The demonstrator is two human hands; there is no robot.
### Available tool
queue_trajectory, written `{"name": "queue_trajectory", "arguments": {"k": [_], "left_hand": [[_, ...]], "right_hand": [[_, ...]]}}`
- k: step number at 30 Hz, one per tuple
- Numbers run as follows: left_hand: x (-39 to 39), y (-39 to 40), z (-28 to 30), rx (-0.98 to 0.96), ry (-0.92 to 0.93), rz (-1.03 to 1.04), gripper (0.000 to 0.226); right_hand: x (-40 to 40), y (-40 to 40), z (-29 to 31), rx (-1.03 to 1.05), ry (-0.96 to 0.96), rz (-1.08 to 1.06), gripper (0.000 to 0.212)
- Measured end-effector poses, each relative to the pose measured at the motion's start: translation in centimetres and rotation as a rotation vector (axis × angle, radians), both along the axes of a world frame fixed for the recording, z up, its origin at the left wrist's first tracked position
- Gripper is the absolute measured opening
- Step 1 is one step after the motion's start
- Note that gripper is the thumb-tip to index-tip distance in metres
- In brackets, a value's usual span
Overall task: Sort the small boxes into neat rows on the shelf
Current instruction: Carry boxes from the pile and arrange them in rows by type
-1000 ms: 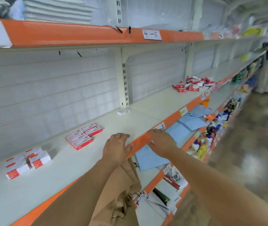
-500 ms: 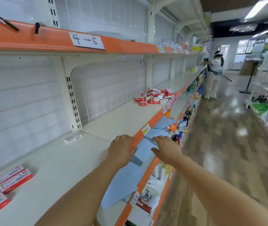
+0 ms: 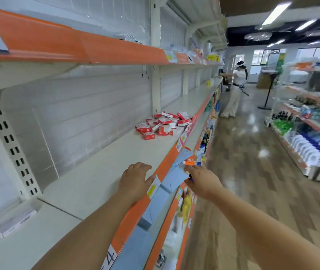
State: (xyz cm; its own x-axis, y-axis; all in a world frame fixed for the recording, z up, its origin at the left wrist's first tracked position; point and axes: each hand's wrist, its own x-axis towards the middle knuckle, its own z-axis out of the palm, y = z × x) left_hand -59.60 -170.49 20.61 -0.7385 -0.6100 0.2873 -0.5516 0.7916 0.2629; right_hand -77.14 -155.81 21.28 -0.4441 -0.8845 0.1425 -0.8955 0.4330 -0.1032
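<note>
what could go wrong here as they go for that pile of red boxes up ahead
1. The pile of red and white boxes lies loose and reaches the shelf's orange front edge; a quick grab could knock some off.
2. Neither the left hand nor the right hand holds anything, and the pile sits well ahead, so reaching may mean stretching.
3. Blue sheets stick out below the right hand and could snag.

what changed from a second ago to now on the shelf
The view swung right along the aisle: the neat boxes dropped out of sight, and the loose pile of boxes drew nearer. Both hands, left and right, stayed empty by the shelf edge.
</note>
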Motion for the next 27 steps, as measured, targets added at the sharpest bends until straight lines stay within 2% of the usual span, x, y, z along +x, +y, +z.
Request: {"name": "queue_trajectory", "arguments": {"k": [6,16,27], "left_hand": [[-6.4,-3.0,-0.6,0.020,0.019,0.048,0.043],[-14.7,-7.3,0.8,0.031,0.014,0.267,0.044],[-20.2,-14.3,0.8,-0.033,-0.007,0.398,0.044]], "right_hand": [[-6.9,-5.1,0.1,-0.018,0.033,0.084,0.048],[-17.4,-13.0,1.3,-0.069,0.012,0.276,0.046],[-22.7,-21.7,2.3,-0.131,0.004,0.369,0.046]]}}
